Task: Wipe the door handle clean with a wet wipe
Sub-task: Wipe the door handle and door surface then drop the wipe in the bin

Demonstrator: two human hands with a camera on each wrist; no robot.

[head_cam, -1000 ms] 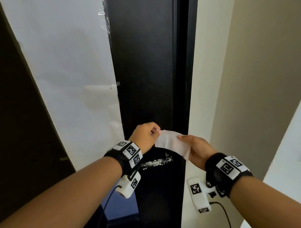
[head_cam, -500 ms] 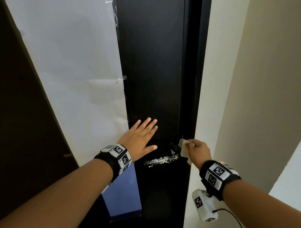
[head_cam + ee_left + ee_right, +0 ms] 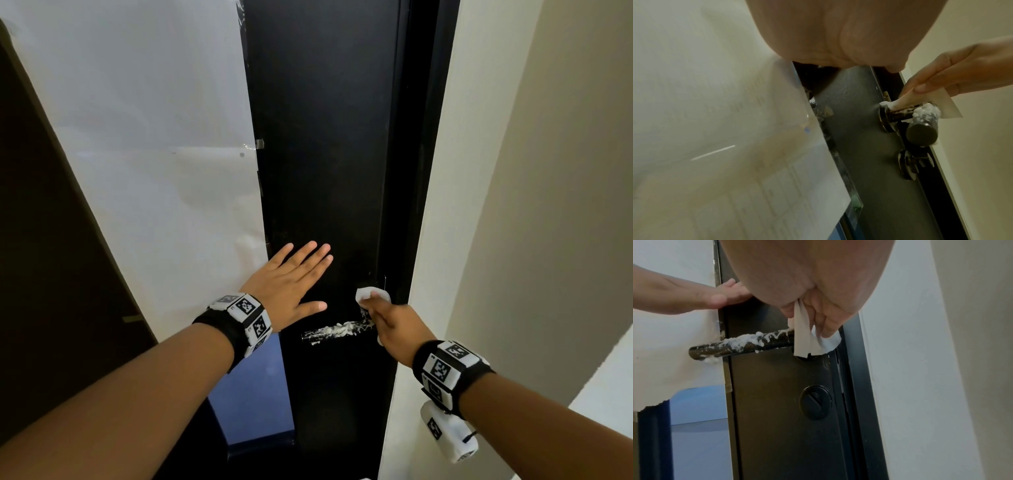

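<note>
Wet wipe (image 3: 809,340) now on door handle (image 3: 740,344), right hand (image 3: 394,322) pinching

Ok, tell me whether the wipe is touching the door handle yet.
Touching. The left wrist view shows the wet wipe pressed onto the door handle near its base by the right hand.

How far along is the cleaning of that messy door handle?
Barely begun. Done: the right hand holds the wet wipe and has it at the door-side end of the door handle; the left hand lies flat on the door. Left: white foam coats most of the bar.
</note>
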